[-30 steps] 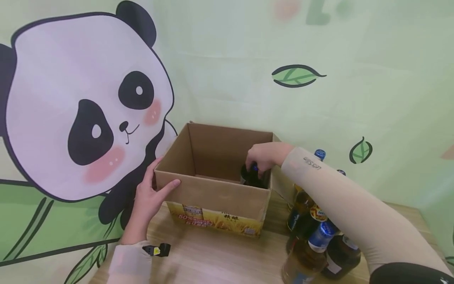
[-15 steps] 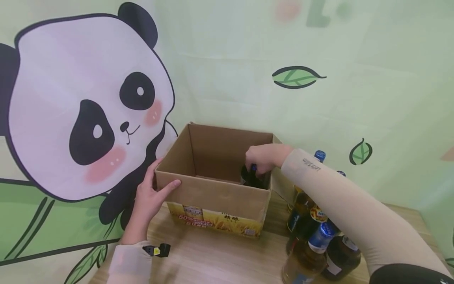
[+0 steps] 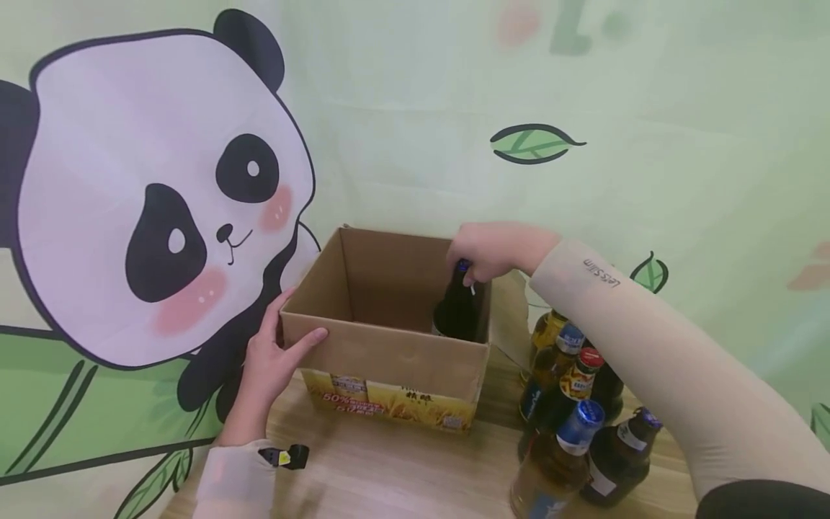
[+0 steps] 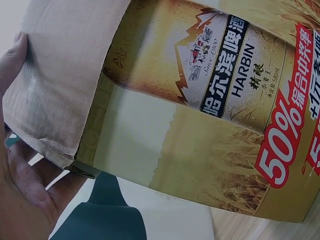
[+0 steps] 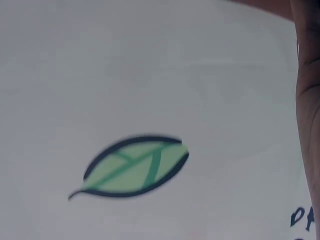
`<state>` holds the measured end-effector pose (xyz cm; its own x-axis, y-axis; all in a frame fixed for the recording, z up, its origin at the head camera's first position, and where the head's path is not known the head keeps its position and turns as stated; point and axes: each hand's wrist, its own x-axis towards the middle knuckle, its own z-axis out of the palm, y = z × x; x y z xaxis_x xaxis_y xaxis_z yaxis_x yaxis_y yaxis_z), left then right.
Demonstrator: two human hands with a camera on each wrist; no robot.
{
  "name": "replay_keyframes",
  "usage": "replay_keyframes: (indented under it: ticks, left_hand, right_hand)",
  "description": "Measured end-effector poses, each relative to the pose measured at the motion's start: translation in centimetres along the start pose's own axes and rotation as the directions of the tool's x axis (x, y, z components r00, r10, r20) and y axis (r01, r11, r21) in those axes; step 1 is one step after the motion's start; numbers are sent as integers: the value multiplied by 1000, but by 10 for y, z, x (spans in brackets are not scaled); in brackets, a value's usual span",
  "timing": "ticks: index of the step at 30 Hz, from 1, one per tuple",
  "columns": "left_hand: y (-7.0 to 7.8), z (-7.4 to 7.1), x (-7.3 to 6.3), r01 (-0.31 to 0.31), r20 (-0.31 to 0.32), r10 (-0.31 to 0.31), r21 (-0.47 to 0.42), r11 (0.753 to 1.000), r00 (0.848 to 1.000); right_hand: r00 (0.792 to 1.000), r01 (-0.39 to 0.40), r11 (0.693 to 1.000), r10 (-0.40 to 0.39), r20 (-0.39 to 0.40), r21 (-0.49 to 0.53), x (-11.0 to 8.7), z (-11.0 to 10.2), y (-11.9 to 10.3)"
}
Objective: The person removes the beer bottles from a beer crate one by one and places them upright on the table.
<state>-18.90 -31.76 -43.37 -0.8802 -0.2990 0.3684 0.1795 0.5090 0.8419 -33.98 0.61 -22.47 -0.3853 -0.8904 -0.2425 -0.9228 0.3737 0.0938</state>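
Note:
An open cardboard box [image 3: 389, 353] with a yellow printed lower band stands on the wooden table. My left hand [image 3: 275, 360] holds its near left corner, thumb on the front wall and fingers along the left side. In the left wrist view, the fingers [image 4: 30, 175] show beside the box's printed face [image 4: 200, 110]. Inside the box's right end is a dark beer bottle [image 3: 456, 306], upright, its base hidden by the front wall. My right hand [image 3: 489, 249] pinches it by the neck just under the blue cap. Only the edge of that hand shows in the right wrist view.
Several beer bottles stand close together right of the box, among them a blue-capped one [image 3: 558, 461], a red-capped one [image 3: 580, 378] and a dark one [image 3: 622, 454]. A box flap [image 3: 509, 317] hangs out toward them. A panda-printed cloth [image 3: 415, 144] hangs behind.
My right hand has risen, and the dark bottle has come up with it inside the box. The right forearm has lifted, showing more of the standing bottles. My left hand stays on the box corner.

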Motion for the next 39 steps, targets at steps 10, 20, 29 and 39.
replay_keyframes:
  ticks: [10,20,29,39]
  left_hand:
    - [-1,6,3,-2,14,2,-7,1000,1000]
    - [1,7,8,-8,21,8,12,1000,1000]
    - [2,-3,10,-1,9,1,3,1000,1000]
    - [-6,-22,12,0,-24,1,52,999,1000]
  right_hand:
    - [990,-119,992,116,-75,-32,-45,-67,-1]
    - [903,-315,947,278,-329,-66,-124,-152,-20]
    - [836,-373,928,337,-433,0,-187,-173,-11]
    - [852,-398,904,301,-428,-155,-256,-133,-3]
